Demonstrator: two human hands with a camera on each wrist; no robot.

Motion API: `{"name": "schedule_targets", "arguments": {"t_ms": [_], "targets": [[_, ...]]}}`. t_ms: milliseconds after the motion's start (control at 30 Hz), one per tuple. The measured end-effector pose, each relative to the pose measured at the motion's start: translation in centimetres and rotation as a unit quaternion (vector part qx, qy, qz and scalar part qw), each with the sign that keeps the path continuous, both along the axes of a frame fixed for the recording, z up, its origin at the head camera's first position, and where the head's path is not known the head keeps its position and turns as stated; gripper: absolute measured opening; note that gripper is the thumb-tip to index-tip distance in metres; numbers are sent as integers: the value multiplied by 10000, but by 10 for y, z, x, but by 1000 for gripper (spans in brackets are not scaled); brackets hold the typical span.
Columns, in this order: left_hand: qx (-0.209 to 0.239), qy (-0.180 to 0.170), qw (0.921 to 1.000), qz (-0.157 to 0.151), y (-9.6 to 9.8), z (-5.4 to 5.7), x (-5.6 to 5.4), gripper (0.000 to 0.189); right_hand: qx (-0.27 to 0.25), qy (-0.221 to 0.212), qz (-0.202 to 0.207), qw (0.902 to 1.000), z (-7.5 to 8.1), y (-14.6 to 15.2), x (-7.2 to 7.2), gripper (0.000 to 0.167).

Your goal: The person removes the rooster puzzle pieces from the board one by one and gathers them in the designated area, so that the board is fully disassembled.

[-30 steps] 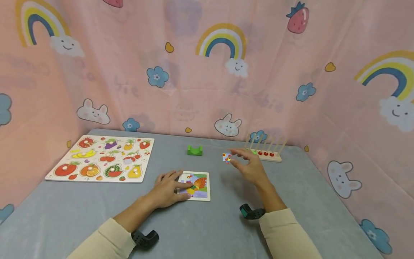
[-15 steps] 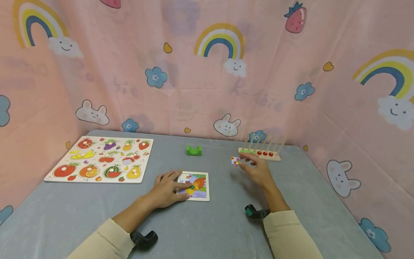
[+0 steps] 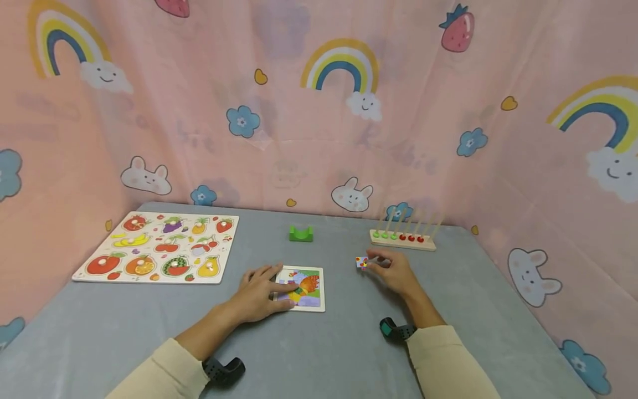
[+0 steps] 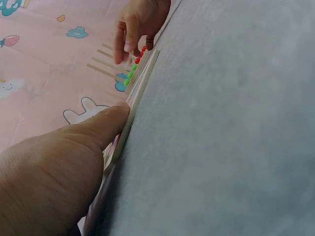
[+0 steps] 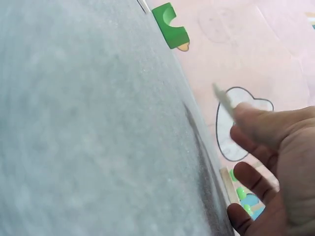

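Pinching a small printed piece [image 3: 361, 262] between thumb and forefinger, the right hand [image 3: 396, 270] is held to the right of the framed picture board [image 3: 311, 296], a little beyond it and well apart from it. The right-wrist view shows the piece nearly edge-on and raised off the grey cloth [image 3: 344, 354], with the thumb against its face; the other fingers are bent and apart. The left hand [image 3: 261, 293] lies on the left part of the same board, fingers spread, index finger and thumb reaching across the picture — contact only, no grasp seen. The left-wrist view has the thumb at the board's pale edge. The board lies flat, its coloured picture partly covered by that hand. Other items, located from the board: a green notched block [image 3: 301, 234] just past its far edge; a wooden peg stand [image 3: 428, 246] beyond it to the right, carrying three green beads and three red beads low on the pegs; a large fruit puzzle [image 3: 155, 256] to its left, apart from it. Behind the board and all the rest — a pink backdrop [image 3: 199, 77] printed with rainbows, clouds, flowers and rabbits.
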State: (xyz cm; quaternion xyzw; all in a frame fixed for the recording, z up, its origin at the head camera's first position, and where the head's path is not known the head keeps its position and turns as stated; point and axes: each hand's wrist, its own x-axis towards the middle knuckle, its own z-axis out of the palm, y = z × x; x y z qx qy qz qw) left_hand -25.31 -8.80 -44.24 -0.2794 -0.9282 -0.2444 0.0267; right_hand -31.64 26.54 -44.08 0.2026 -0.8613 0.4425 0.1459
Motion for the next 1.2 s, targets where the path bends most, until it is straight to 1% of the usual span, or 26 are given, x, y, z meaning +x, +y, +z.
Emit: {"name": "schedule_targets", "arguments": {"t_ms": [100, 300, 400, 500, 567, 633, 800, 900, 1033, 1200], "targets": [[13, -16, 10000, 11, 1, 0, 0, 41, 165, 36, 7, 9999, -4, 0, 0, 32], [20, -4, 10000, 25, 1, 1, 0, 41, 588, 93, -73, 9982, -6, -2, -2, 31], [63, 5, 10000, 35, 0, 1, 0, 40, 638, 33, -83, 9979, -6, -3, -2, 32], [51, 8, 10000, 29, 1, 1, 0, 41, 655, -148, -247, 9974, -2, -2, 0, 33], [26, 11, 10000, 4, 1, 0, 0, 41, 694, -274, -372, 9965, 6, -1, 1, 35], [5, 23, 10000, -18, 1, 0, -1, 42, 669, -362, -452, 9961, 17, -2, 4, 37], [43, 71, 10000, 14, 1, 0, -1, 41, 316, -330, -264, 9986, 51, -9, 11, 42], [10, 79, 10000, 28, 0, 0, -1, 41, 82, -389, -175, 9991, 67, -16, 15, 45], [-38, 38, 10000, 27, 0, 0, -1, 41, -52, -539, -207, 9983, 79, -25, 23, 47], [-34, 26, 10000, 6, 1, 0, 0, 41, -259, -503, -140, 9983, 87, -37, 30, 46]]}}
